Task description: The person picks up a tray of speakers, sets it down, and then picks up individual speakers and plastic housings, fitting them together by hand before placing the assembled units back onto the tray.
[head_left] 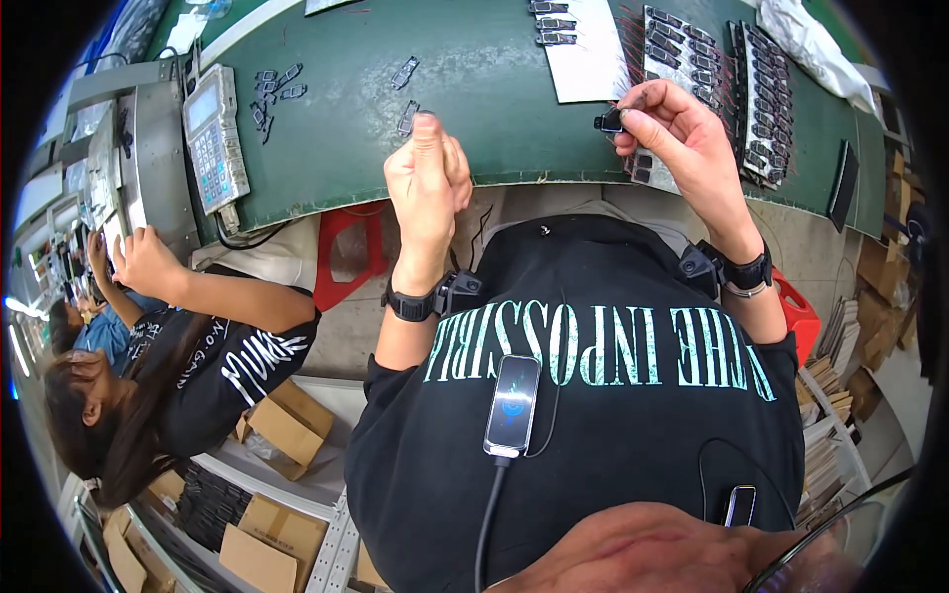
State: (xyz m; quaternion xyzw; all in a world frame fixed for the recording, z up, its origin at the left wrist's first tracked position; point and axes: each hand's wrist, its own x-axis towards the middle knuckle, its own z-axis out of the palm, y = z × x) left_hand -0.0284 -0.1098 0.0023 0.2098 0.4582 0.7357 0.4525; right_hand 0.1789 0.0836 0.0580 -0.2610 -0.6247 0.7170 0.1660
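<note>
My right hand (684,138) pinches a small black electronic part (610,121) between thumb and fingers, just above the near edge of the green table (514,119). My left hand (429,183) is closed with its thumb on top, over the table edge; whatever its fingers hold, if anything, is hidden. Just beyond the left thumb lies a small black frame-shaped part (408,117), partly covered by it. A similar part (404,72) rests farther back. Beside my right hand, a tray of black parts (682,49) with thin red wires lies on the table.
A second tray of parts (766,104) lies at the right, near a white sheet (585,59) bearing a few parts. Several loose parts (269,91) sit at the left by a keypad device (213,138). A co-worker's hand (148,265) is at the far left. Red stools (352,255) stand below.
</note>
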